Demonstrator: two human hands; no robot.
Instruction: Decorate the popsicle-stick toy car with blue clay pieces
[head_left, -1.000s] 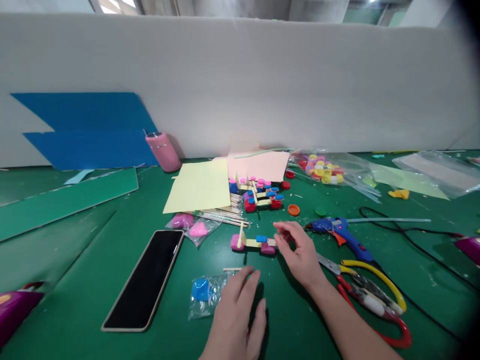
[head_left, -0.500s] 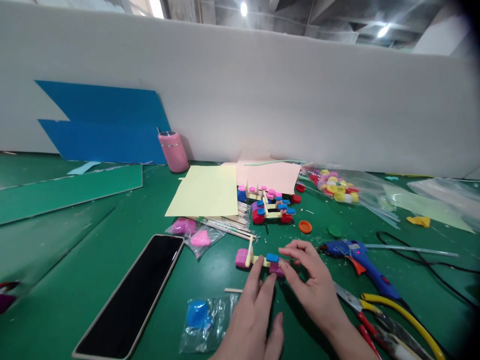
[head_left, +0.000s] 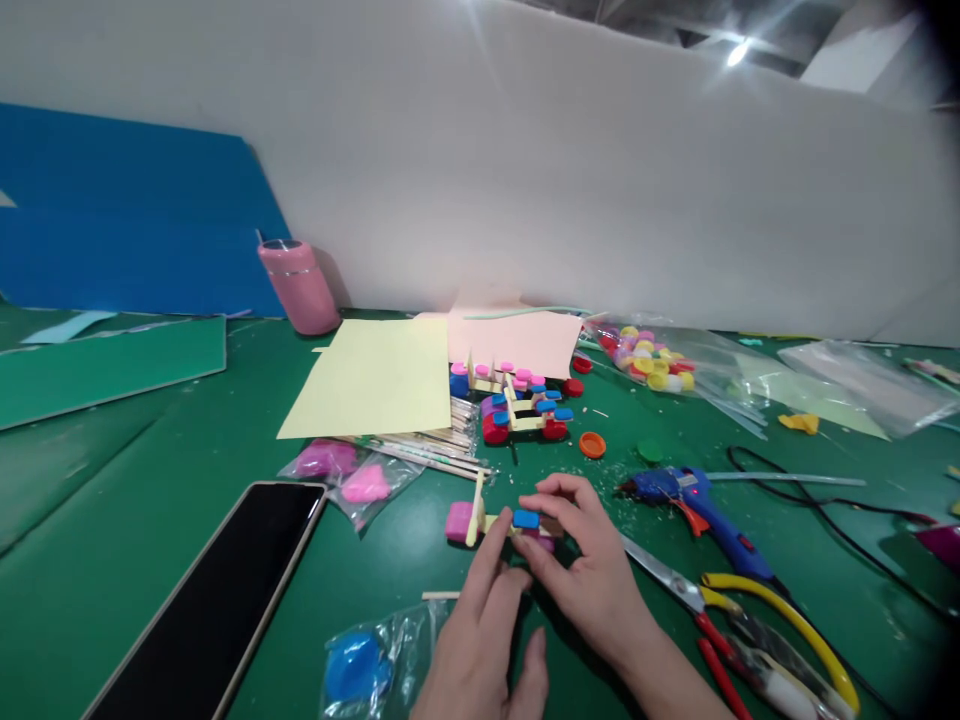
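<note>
A small craft-stick toy [head_left: 480, 522] with pink bottle-cap wheels and a blue piece on top lies on the green table [head_left: 135, 480]. My right hand [head_left: 581, 570] curls its fingers round the toy's right end, thumb and fingertips pressed on it. My left hand [head_left: 484, 630] reaches up from below, its stretched index finger touching the toy's stick body. A loose short stick [head_left: 439, 596] lies just left of my left hand.
A phone [head_left: 217, 590] lies at the left. Bags of pink pieces [head_left: 352, 478] and blue pieces [head_left: 360, 665] lie near it. Finished stick toys [head_left: 517, 400], sheets of yellow paper [head_left: 375, 380], a glue gun [head_left: 697, 505], scissors [head_left: 750, 640] and a bag of caps [head_left: 649, 355] surround the hands.
My left hand rose from lying flat on the table to touch the toy. My right hand closed further round the toy's right end. The view shifted rightward and up.
</note>
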